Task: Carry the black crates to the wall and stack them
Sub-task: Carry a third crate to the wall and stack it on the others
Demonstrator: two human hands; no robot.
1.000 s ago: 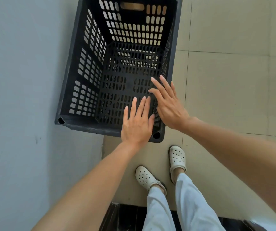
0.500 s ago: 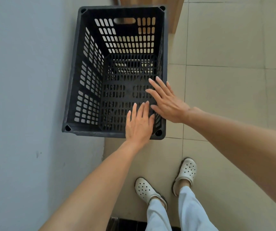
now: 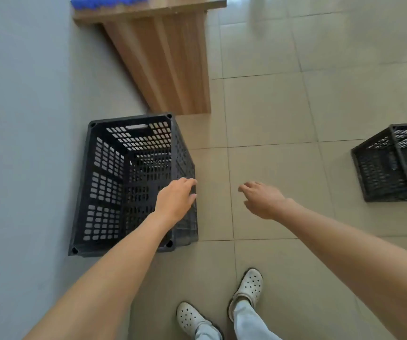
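A black slotted crate (image 3: 106,182) stands on the tiled floor against the grey wall (image 3: 18,119) at the left. My left hand (image 3: 175,200) hovers over its right rim with loosely curled fingers and holds nothing. My right hand (image 3: 262,200) hangs in the air to the right of the crate, over bare tiles, fingers loose and empty. A second black crate (image 3: 393,168) sits on the floor at the right edge of the view, partly cut off.
A wooden desk (image 3: 170,57) stands against the wall just behind the first crate, with something blue (image 3: 106,0) on top. My feet in white clogs (image 3: 222,305) are on the tiles below my hands. Open floor lies between the two crates.
Both hands have lifted off the crate by the wall and drawn back to the right. My view has pulled away and turned right, bringing the desk and second crate into sight.
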